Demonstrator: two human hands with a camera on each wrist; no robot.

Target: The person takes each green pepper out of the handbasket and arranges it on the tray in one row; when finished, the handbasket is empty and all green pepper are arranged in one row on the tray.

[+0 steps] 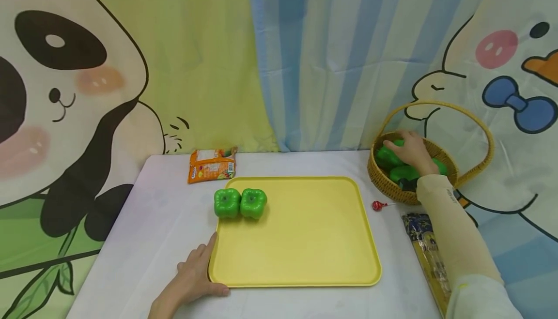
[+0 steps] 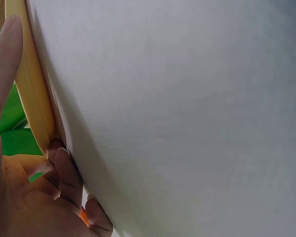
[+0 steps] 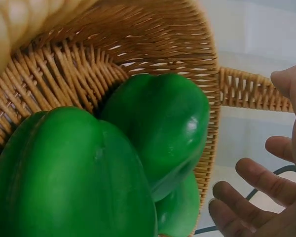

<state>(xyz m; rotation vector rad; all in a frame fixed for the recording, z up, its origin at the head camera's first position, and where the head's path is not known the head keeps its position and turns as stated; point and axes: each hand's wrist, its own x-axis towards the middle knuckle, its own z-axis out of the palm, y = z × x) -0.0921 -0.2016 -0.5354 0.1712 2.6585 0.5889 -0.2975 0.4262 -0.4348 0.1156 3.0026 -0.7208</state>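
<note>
My left hand [image 1: 192,275] holds the lower left corner of a yellow tray [image 1: 301,241], thumb along the front edge. In the left wrist view the thumb lies against the tray rim [image 2: 32,84] and the curled fingers touch its side. Two green bell peppers [image 1: 226,203] [image 1: 254,203] sit side by side at the tray's upper left. My right hand [image 1: 411,152] is over a wicker basket [image 1: 388,187] of green bell peppers [image 3: 74,177]. In the right wrist view its fingers [image 3: 266,182] are spread and loosely bent, apart from the peppers.
An orange snack packet [image 1: 212,165] lies behind the tray's left corner. A red lollipop [image 1: 378,205] is between tray and basket. Under the right forearm lies a long clear-and-gold packet [image 1: 429,251]. The basket's tall handle [image 1: 477,120] arches over its right side. Printed curtains hang behind the table.
</note>
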